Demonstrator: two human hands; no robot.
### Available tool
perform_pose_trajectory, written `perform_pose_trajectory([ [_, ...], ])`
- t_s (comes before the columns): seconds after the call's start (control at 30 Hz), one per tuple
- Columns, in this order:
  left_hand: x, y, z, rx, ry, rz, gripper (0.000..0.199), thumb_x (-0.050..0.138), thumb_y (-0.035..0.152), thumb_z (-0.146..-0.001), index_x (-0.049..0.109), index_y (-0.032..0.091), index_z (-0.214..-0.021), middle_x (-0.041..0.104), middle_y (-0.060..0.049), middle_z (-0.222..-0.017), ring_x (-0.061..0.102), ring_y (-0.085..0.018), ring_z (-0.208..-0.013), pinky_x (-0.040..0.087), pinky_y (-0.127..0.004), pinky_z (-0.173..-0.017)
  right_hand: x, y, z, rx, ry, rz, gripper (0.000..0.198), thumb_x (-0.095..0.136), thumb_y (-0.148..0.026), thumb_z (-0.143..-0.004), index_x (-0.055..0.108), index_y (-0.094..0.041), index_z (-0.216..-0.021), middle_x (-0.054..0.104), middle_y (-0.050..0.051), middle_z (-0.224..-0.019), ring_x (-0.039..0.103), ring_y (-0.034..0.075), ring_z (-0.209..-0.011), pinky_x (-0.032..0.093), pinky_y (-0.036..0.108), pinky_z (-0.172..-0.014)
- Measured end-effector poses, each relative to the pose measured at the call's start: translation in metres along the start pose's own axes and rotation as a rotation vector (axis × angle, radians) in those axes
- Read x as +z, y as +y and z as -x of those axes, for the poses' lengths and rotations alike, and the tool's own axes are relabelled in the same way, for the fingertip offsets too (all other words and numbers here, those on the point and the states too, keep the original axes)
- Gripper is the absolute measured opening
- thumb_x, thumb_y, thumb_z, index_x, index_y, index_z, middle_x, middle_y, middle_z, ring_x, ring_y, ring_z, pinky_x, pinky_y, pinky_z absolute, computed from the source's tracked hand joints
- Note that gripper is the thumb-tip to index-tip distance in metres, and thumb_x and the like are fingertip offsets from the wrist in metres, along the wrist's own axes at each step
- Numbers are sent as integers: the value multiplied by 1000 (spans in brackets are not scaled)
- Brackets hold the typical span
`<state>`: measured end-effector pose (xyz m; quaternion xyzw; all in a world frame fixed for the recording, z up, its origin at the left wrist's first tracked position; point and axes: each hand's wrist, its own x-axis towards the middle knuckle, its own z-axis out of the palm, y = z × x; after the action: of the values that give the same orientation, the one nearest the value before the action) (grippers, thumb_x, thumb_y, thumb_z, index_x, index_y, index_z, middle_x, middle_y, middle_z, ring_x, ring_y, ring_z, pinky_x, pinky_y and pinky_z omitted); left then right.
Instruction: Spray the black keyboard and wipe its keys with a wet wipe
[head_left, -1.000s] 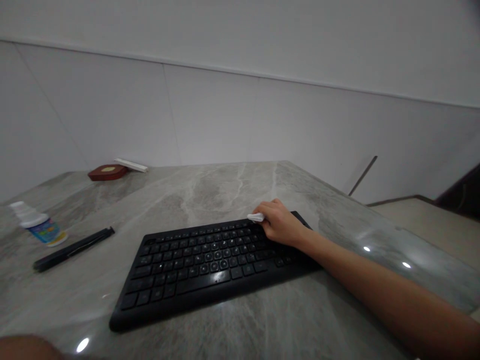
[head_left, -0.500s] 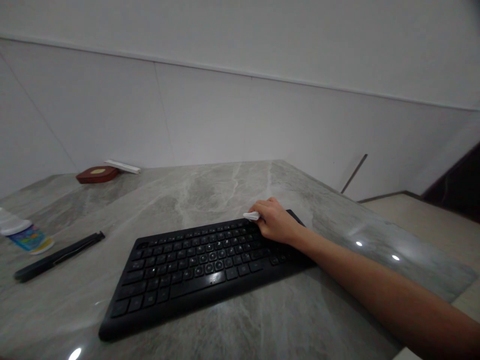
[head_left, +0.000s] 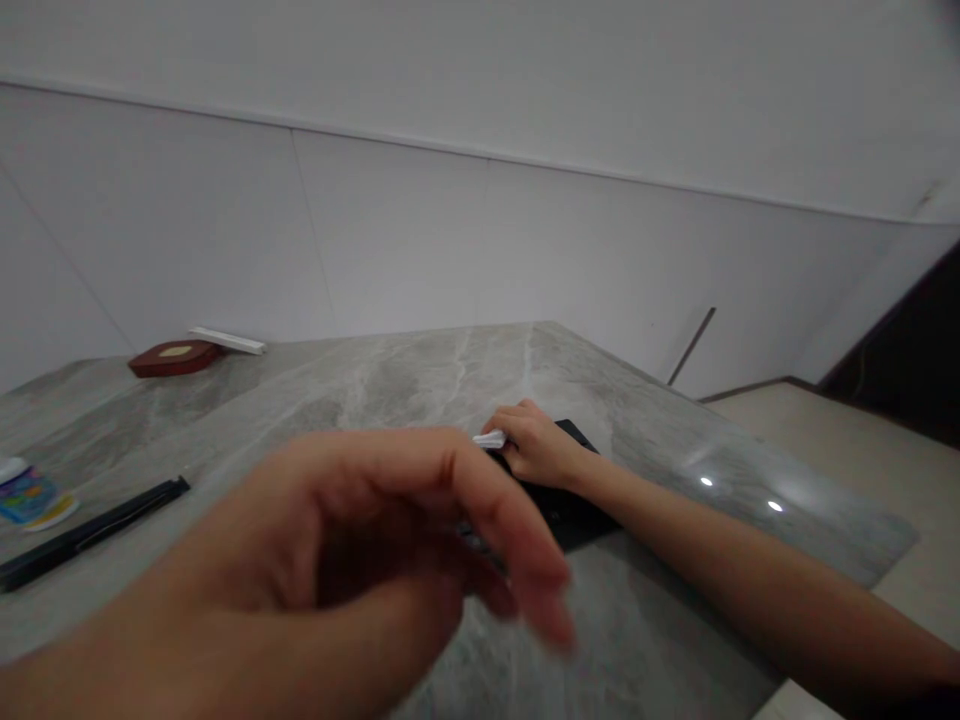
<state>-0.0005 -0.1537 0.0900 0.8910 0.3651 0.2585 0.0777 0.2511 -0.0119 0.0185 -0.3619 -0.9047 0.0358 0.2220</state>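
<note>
My right hand is closed around a folded white wipe or cloth, whose edge sticks out past the fingers. It rests on the far right part of a black keyboard. Close to the camera, my left hand is raised with its fingers loosely curved, the thumb apart from them and nothing visible in it. This hand covers most of the keyboard, and its fingertips are slightly blurred.
On the grey marbled table, a black pen-like stick lies to the left beside a white bottle with a colourful label. Towards the wall are a dark red box and a white strip. The table's edge runs along the right.
My left hand has come into view from the lower left and now blocks most of the keyboard. My right hand stays at the keyboard's far right with the wipe; the view has shifted slightly.
</note>
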Motion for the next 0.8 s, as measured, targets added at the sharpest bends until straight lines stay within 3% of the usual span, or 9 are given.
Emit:
perform_pose_trajectory([
  [0.1,2,-4,-44,-42,-41,78,32,50,33,-88,59,29,-118,66,-3,-101,61,-25,-94,53,-38,-80,-1,4,0,65,8,27,24,52,-1,-70,68,-12,-84,68,7,-79,60,17,-74,41,29,-76],
  [0.17,17,-17,-61,-24,-26,-16,33,54,34,-87,57,23,-118,64,-5,-110,60,-25,-100,50,-39,-88,-1,8,0,66,15,8,24,53,-2,-71,68,-14,-84,69,6,-80,61,17,-76,41,29,-77],
  [0.33,59,-73,-72,-8,38,-218,29,49,31,-92,60,14,-113,62,-11,-113,54,-27,-107,45,-43,-96,2,14,1,32,70,-91,17,57,-7,-76,69,-16,-86,70,4,-82,61,17,-78,41,29,-78],
  [0.47,69,-106,-71,42,71,-192,29,40,25,-96,64,13,-105,66,-10,-106,56,-24,-102,44,-40,-96,1,15,1,24,23,-95,16,57,-5,-75,68,-15,-82,70,4,-80,61,16,-76,41,30,-79],
  [0.57,71,-115,-71,34,52,-177,31,39,26,-96,65,12,-108,67,-10,-106,56,-23,-101,43,-40,-96,0,13,1,1,-1,-71,20,55,-2,-73,68,-15,-83,69,4,-81,61,16,-78,41,30,-81],
  [0.8,74,-107,-66,41,-79,-196,37,36,26,-95,65,13,-114,69,-10,-106,57,-26,-99,43,-44,-92,1,10,0,16,23,-40,29,51,2,-70,69,-15,-85,68,6,-84,60,16,-79,43,28,-78],
])
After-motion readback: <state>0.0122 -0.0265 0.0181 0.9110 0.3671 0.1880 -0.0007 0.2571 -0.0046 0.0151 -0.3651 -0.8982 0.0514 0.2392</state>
